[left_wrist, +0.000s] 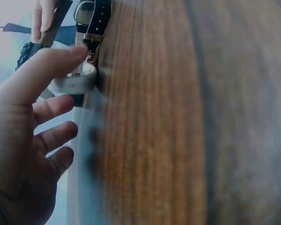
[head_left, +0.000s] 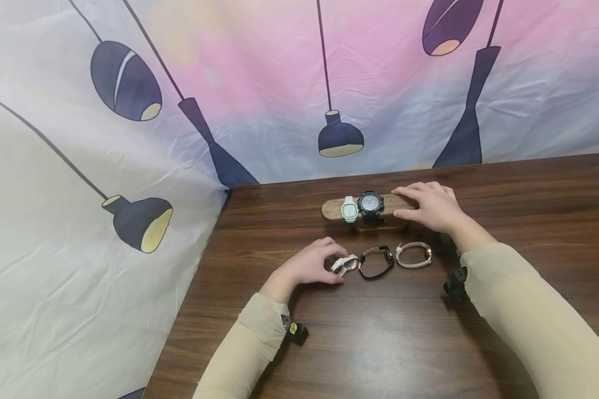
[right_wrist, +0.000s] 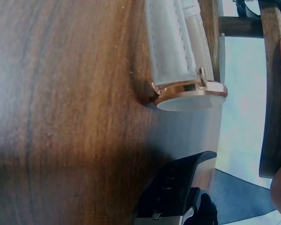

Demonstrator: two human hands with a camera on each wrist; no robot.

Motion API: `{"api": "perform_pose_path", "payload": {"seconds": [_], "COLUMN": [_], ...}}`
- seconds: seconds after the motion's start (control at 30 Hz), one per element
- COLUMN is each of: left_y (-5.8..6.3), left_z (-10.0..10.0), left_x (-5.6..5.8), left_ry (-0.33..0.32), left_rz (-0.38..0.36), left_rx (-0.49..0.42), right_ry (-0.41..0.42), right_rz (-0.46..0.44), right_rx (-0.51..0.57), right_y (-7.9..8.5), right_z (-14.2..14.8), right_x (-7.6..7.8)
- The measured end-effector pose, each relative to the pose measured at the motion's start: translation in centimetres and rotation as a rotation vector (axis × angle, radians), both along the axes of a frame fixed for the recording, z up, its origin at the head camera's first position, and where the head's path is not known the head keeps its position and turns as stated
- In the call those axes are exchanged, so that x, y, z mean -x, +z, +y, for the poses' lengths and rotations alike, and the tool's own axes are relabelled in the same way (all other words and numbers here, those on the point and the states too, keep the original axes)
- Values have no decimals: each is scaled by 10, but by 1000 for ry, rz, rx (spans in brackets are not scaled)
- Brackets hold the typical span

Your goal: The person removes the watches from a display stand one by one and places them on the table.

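Note:
My right hand (head_left: pixel 434 208) grips the right end of a wooden watch stand (head_left: pixel 333 210), thumb on the near side and fingers on the far side. On its bar sit a pale green square watch (head_left: pixel 349 211) and a chunky black watch (head_left: pixel 371 204). Nearer me, my left hand (head_left: pixel 311 263) surrounds a small white watch (head_left: pixel 348 265) on the table, thumb and fingers spread apart on either side. In the left wrist view the thumb partly covers that watch (left_wrist: pixel 77 84); contact is unclear.
A black-strap watch (head_left: pixel 375 277) and a white-strap watch (head_left: pixel 413 266) with a rose-gold case lie right of the left hand. Another black watch (right_wrist: pixel 171 187) rests by the right wrist, mostly hidden in the head view. A printed cloth (head_left: pixel 279 100) hangs behind the wooden table (head_left: pixel 359 343).

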State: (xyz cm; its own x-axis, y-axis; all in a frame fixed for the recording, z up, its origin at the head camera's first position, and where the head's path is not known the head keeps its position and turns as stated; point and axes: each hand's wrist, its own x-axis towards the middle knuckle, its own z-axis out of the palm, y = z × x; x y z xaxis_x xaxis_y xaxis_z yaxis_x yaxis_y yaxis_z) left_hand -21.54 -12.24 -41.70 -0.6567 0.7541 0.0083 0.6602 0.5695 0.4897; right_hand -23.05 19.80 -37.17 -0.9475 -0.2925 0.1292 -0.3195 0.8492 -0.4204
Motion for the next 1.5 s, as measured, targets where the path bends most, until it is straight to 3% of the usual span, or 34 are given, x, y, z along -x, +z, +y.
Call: {"api": "perform_pose_path", "payload": {"seconds": [0.23, 0.4, 0.63, 0.73, 0.8, 0.93, 1.0, 1.23, 1.5], "left_y": [-8, -10, -6, -7, -13, -13, -14, -16, -12], "left_z": [-2, -3, 0, 0, -1, -1, -2, -9, -12], "left_x": [2, 2, -2, -1, 2, 4, 4, 5, 3], "left_ry": [129, 213, 289, 328, 341, 344, 339, 303, 207], "left_rz": [9, -47, -294, -334, -272, -70, -5, 11, 72], "left_rx": [-120, -192, -319, -325, -298, -235, -232, -241, -112], "right_ry": [3, -1, 1, 1, 0, -5, -6, -6, -5], "right_rz": [2, -1, -1, -2, 0, 3, 2, -2, -5], "right_rx": [0, -4, -5, -3, -4, -4, -5, -1, 4], "right_y": [0, 0, -1, -1, -2, -2, -1, -2, 1], "right_z": [1, 2, 1, 1, 0, 0, 0, 0, 0], "right_x": [1, 0, 0, 0, -1, -1, -1, -1, -2]}}
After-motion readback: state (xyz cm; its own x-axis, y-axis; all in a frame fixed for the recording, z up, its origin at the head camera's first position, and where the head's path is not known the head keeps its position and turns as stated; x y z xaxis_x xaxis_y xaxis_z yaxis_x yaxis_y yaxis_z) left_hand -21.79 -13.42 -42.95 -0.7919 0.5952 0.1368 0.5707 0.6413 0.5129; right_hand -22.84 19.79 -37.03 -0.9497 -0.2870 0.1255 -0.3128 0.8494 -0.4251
